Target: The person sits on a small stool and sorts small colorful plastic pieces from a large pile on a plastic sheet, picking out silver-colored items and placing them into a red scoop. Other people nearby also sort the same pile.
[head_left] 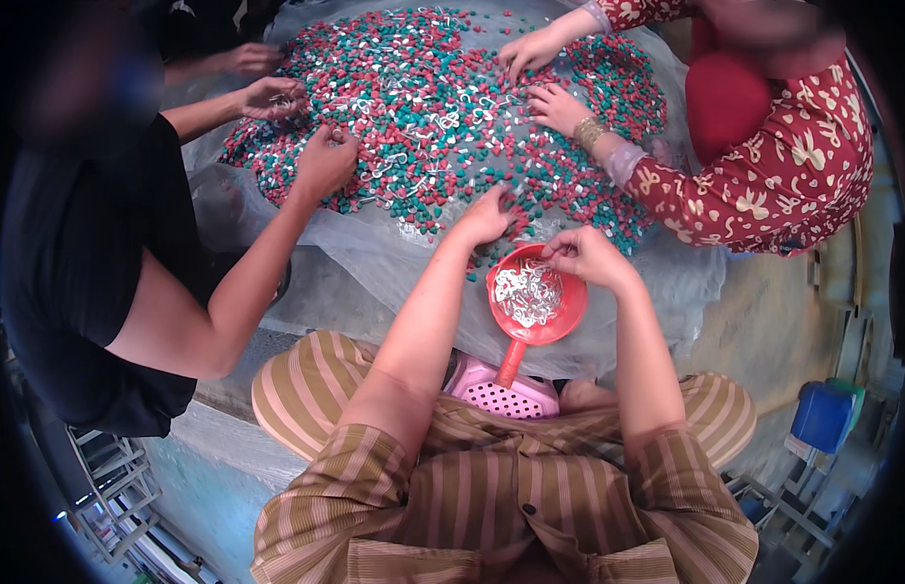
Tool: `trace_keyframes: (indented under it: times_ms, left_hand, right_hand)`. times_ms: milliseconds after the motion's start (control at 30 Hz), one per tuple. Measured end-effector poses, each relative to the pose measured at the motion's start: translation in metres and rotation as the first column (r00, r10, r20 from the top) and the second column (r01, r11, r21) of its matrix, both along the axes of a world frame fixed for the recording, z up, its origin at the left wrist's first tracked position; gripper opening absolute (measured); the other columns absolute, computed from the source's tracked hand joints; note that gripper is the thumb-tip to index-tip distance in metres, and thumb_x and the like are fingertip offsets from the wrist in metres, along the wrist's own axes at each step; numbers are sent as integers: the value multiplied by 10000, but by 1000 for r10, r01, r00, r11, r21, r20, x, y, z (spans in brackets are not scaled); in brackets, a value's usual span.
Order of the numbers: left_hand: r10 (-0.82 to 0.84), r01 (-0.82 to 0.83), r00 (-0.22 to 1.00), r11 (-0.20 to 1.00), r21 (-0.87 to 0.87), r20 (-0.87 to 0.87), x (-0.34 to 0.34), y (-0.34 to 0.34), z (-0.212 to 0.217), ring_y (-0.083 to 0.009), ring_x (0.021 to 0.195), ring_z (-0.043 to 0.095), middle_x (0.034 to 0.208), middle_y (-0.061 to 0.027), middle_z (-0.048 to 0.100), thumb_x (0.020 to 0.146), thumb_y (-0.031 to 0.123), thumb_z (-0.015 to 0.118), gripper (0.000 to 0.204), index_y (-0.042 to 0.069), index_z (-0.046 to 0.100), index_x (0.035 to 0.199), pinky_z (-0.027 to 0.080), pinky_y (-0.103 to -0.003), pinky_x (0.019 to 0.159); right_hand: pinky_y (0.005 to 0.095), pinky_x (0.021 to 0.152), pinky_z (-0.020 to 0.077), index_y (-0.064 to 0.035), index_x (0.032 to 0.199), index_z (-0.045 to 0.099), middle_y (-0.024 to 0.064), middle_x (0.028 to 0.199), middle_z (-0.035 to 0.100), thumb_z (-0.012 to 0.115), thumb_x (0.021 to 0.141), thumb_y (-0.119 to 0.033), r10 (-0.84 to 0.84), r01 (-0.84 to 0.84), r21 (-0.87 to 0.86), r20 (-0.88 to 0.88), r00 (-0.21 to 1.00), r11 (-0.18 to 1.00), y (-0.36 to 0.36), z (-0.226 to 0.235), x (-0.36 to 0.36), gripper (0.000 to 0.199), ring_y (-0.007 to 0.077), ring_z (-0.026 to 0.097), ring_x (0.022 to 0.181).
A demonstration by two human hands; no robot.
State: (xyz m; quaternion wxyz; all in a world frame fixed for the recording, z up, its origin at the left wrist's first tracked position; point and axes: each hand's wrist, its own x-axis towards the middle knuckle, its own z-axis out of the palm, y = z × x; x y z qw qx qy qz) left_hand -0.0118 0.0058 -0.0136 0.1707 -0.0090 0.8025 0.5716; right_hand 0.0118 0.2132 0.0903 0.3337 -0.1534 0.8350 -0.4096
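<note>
A red plastic dipper (578, 313) with a short handle stands before me, holding many small white hooks (527, 293). Over its upper right rim, my right hand (584, 255) has thumb and fingertips pinched together; what lies between them is too small to make out. My left hand (485, 216) reaches to the near edge of a large heap of small red, green and white pieces (394, 92). Its thumb and fingers are apart there, close to some red pieces, with the tips partly blurred. More white hooks (448, 120) lie scattered through the heap.
Clear plastic sheeting (375, 255) lies under the heap. On the left, a person in black (92, 263) has a hand (328, 163) at the pieces; another person's hands (560, 107), in red patterned sleeves, work at right. A pink perforated clog (501, 397) is below the dipper.
</note>
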Motion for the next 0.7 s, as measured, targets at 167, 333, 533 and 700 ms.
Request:
trace_keyframes:
  times_ms: [167,333,533,700]
  left_hand:
    - [148,-186,973,958,-219,-180,-17,-28,10,-223,900,629,1031,-138,633,756,95,625,446,73,548,1196,511,-341,772]
    - [480,-470,845,460,-753,-235,-10,-64,34,-327,1074,503,1129,-126,533,708,125,666,454,134,568,1151,449,-426,881]
    - [77,-133,990,800,-585,-120,-1,-46,2,-322,1054,551,1164,-152,552,663,67,700,424,153,654,1076,467,-375,875]
    - [180,-132,983,807,-576,27,-10,-61,14,-268,915,635,901,-123,668,682,67,689,289,132,699,963,500,-361,813]
  right_hand:
    - [248,577,461,3,858,661,40,693,640,654,783,-117,-134,134,-22,-16,991,991,23,-6,-7,142,81,563,621]
    - [288,632,488,-11,930,651,76,782,651,646,801,-166,-399,390,-84,-216,891,917,23,-43,-14,201,124,602,678]
    - [356,887,439,-73,1074,639,116,1100,615,595,845,-284,92,-116,-203,-123,988,972,-22,-72,-36,315,260,577,1024]
    - [363,903,440,-84,1114,625,125,1145,598,578,847,-291,68,-64,24,-206,976,998,-18,-96,-55,340,279,576,1046]
